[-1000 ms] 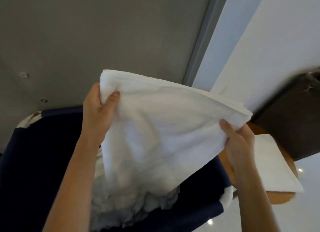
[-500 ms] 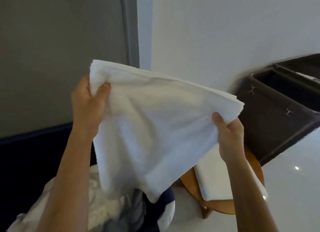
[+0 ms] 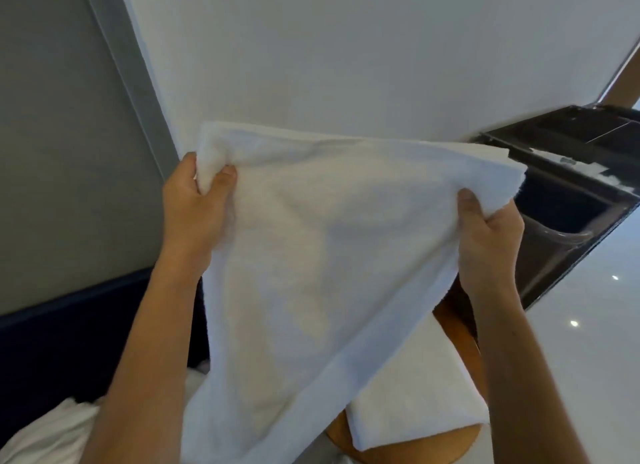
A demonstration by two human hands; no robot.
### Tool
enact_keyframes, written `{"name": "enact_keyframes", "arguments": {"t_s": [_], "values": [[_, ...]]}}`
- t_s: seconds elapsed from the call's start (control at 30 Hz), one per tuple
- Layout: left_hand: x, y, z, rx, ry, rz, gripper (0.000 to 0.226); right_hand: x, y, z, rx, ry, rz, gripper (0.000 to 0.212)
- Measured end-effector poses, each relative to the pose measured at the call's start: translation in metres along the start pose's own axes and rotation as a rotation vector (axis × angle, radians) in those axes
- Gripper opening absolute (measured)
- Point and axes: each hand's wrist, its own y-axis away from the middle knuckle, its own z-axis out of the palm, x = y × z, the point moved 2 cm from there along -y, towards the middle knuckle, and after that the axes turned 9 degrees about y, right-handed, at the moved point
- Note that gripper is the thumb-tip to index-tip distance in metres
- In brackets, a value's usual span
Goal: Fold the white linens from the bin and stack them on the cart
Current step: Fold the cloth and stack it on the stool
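Both hands hold a white towel (image 3: 329,255) up in the air by its top edge, so it hangs flat and the layers can be lined up for the next fold. The left hand (image 3: 197,214) has its fingers (image 3: 221,184) curled round one upper corner, bunching the cloth into a soft knob. The right hand (image 3: 488,241) pinches the opposite corner. Several stacked edges show there, so the towel looks already doubled at least once. The cloth is thick terry, matte and nubbly. It sags in a shallow curve between the hands and tapers towards the bottom of the view.

Beneath it a folded linen (image 3: 415,404) lies as a flat rectangle on a round wooden surface (image 3: 457,335), smooth and orange-brown. This may be a stool top, though most of it is covered. To the right stands a dark, glossy plastic tub (image 3: 571,203), probably part of the cart. At lower left is the navy fabric bin (image 3: 69,342), with loose white linens (image 3: 45,432) crumpled inside.
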Motion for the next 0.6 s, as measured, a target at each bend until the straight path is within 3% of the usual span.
{"name": "enact_keyframes", "arguments": {"t_s": [0.3, 0.6], "values": [[-0.031, -0.067, 0.124, -0.054, 0.025, 0.027, 0.017, 0.006, -0.134, -0.02, 0.087, 0.004, -0.076, 0.017], [-0.021, -0.119, 0.168, -0.022, 0.089, 0.09, 0.012, -0.003, -0.21, -0.014, 0.089, -0.019, -0.176, 0.004]]}}
